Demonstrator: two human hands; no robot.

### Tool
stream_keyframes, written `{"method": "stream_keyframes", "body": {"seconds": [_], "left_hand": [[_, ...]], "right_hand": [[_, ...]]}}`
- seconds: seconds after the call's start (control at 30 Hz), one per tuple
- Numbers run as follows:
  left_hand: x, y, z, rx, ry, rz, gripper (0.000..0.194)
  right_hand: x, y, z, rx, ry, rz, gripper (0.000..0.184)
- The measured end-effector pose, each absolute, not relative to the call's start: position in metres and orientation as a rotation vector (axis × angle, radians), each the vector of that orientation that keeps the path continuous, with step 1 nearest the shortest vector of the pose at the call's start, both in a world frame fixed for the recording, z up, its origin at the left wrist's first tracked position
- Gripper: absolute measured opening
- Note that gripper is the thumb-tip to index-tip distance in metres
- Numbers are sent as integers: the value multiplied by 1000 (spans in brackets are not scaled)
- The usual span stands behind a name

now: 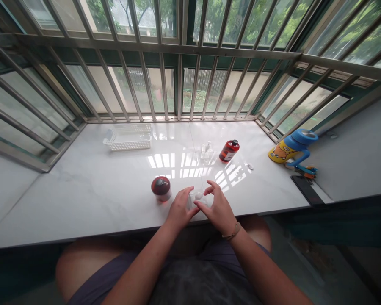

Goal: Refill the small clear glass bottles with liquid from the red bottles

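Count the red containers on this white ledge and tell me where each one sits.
2: a red bottle toward the back, right of centre, and a round red jar near the front, beside the person's left hand.

The left hand [180,208] and right hand [218,207] curve around a small clear object [197,196] on a white marble sill [82,203], with a round dark-red jar [161,188] just left and a red bottle [229,151] beyond.

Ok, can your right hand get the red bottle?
Probably yes. Nothing seems to stand between the right hand and the red bottle, and the clear glass bottle stands off to one side of that way.
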State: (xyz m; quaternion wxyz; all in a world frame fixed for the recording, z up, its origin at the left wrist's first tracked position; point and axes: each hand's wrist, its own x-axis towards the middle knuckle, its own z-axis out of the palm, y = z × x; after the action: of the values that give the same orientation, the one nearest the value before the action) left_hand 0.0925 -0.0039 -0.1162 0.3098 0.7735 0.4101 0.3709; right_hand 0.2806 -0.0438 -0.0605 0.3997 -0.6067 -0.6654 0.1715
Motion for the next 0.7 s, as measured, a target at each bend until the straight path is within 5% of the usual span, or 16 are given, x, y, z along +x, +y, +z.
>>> {"method": "stream_keyframes", "body": {"seconds": [0.27,0.43,0.7], "left_hand": [[95,-4,-112,2042,1099,1007,68],[95,-5,-109,2026,1100,993,72],[94,-5,-111,2028,1086,972,67]], "right_hand": [[294,-37,-66,-1528,-1768,338,86],[319,-34,-66,-1410,-1919,215,75],[292,-37,-62,-1356,-1844,313,98]]}}
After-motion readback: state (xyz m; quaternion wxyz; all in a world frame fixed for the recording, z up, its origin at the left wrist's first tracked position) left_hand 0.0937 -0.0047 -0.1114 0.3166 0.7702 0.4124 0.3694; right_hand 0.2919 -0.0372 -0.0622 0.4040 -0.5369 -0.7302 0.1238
